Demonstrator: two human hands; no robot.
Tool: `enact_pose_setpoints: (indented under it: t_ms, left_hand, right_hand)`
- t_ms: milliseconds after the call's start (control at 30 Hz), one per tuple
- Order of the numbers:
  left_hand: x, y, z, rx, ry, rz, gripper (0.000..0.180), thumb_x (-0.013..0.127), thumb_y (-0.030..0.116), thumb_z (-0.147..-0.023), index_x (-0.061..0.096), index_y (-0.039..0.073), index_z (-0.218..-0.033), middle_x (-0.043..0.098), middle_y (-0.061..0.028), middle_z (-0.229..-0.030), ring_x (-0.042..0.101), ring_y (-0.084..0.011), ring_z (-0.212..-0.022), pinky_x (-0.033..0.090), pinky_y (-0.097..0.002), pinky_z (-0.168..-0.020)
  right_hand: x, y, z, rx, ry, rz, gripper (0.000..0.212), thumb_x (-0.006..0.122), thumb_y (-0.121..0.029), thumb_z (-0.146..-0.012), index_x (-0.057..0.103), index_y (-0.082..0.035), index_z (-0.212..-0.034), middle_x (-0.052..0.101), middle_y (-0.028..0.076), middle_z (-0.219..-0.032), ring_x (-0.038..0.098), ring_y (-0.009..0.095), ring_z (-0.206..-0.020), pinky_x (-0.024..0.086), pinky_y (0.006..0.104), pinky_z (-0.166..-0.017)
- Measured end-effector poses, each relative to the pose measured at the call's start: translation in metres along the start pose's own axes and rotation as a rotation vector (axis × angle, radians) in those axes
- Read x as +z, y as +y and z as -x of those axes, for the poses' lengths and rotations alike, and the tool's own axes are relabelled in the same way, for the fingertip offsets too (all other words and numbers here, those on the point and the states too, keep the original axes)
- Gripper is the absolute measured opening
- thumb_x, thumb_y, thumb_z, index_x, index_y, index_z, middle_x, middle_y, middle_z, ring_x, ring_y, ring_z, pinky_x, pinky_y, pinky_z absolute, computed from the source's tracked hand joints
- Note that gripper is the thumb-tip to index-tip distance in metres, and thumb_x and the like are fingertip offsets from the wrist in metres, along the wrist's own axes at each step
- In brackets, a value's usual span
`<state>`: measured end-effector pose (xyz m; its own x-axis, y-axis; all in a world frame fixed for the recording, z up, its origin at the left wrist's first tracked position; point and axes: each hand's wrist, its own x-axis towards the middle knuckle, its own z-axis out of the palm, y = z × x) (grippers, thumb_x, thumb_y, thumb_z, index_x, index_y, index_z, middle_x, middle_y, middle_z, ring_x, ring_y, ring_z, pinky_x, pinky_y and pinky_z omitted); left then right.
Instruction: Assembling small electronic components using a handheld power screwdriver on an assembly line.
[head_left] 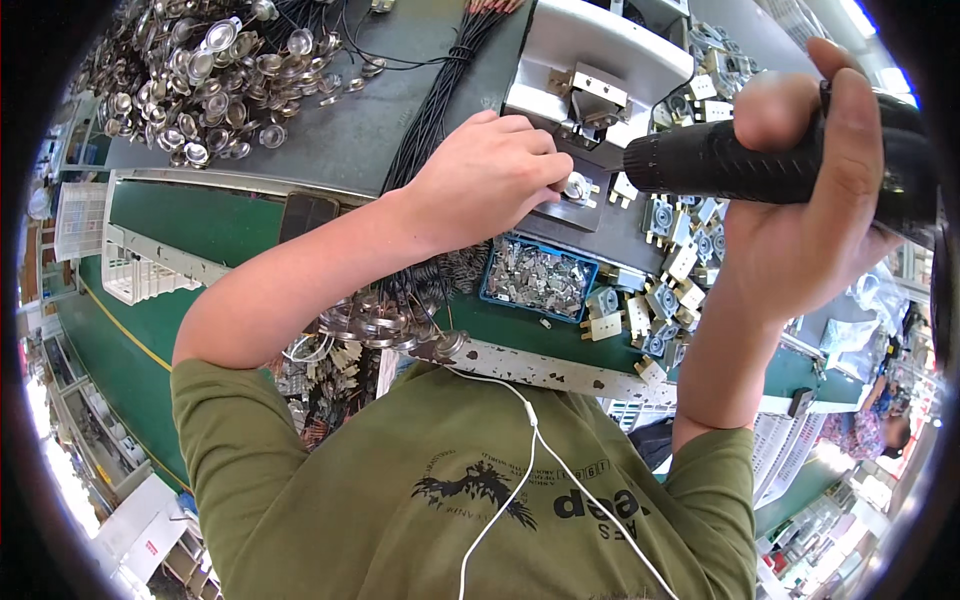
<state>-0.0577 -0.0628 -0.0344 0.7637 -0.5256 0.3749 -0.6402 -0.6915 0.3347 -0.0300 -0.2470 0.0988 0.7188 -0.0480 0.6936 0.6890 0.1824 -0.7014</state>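
My right hand [800, 215] is wrapped round a black electric screwdriver [730, 158], held level with its nose pointing left. Across from it, my left hand [490, 180] has its fingers curled together, tips down beside a small round metal part [577, 187]. That part rests on a flat metal plate [588, 216] in front of a white-and-grey bench machine [598, 95]. Whatever the left fingertips pinch is hidden behind the knuckles. The screwdriver's nose is to the right of the left hand, apart from it.
A blue tray [490, 293] of small metal pieces sits near the bench edge. Several pale plug-like blocks [660, 300] are scattered at right. Shiny metal cups [205, 80] are heaped at far left, beside a bundle of black wires [430, 115]. Another person [880, 430] is at far right.
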Motion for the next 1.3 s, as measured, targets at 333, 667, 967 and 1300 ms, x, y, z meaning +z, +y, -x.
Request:
enact_pose_setpoints:
  t_ms: [333, 667, 967, 1300]
  left_hand:
    - [0.008, -0.006, 0.008, 0.029, 0.056, 0.044, 0.011, 0.077, 0.018, -0.083, 0.069, 0.016, -0.091, 0.070, 0.0043, -0.103, 0.065, -0.0187, -0.101, 0.047, -0.0366, -0.086]
    - [0.012, -0.011, 0.007, 0.034, 0.064, 0.116, 0.014, 0.078, 0.014, -0.080, 0.069, 0.015, -0.091, 0.069, 0.0043, -0.095, 0.064, -0.0186, -0.099, 0.046, -0.0360, -0.088]
    - [0.013, -0.011, 0.008, 0.010, 0.054, 0.107, 0.013, 0.077, 0.013, -0.081, 0.069, 0.014, -0.091, 0.069, 0.0038, -0.095, 0.064, -0.0191, -0.099, 0.045, -0.0362, -0.088]
    - [0.015, -0.013, 0.007, 0.005, 0.042, 0.116, 0.010, 0.075, 0.017, -0.083, 0.069, 0.015, -0.090, 0.068, 0.0038, -0.093, 0.064, -0.0194, -0.099, 0.045, -0.0368, -0.087]
  right_hand:
    - [-0.004, 0.024, -0.013, -0.103, -0.019, -0.155, 0.018, 0.067, -0.003, -0.097, 0.064, 0.013, -0.105, 0.065, 0.015, -0.069, 0.064, 0.020, -0.057, 0.054, 0.0325, -0.055]
    - [0.003, 0.057, -0.014, -0.113, -0.017, -0.026, 0.033, 0.072, 0.001, -0.093, 0.047, 0.004, -0.115, 0.071, 0.019, -0.079, 0.066, 0.019, -0.056, 0.056, 0.0327, -0.051]
    - [0.011, 0.063, -0.011, -0.154, -0.020, -0.086, 0.030, 0.070, 0.005, -0.093, 0.048, 0.003, -0.114, 0.072, 0.022, -0.093, 0.066, 0.018, -0.058, 0.056, 0.0322, -0.051]
    - [0.014, 0.058, -0.016, -0.099, -0.175, -0.122, 0.019, 0.072, 0.003, -0.092, 0.059, 0.005, -0.106, 0.074, 0.016, -0.090, 0.067, 0.019, -0.061, 0.056, 0.0309, -0.056]
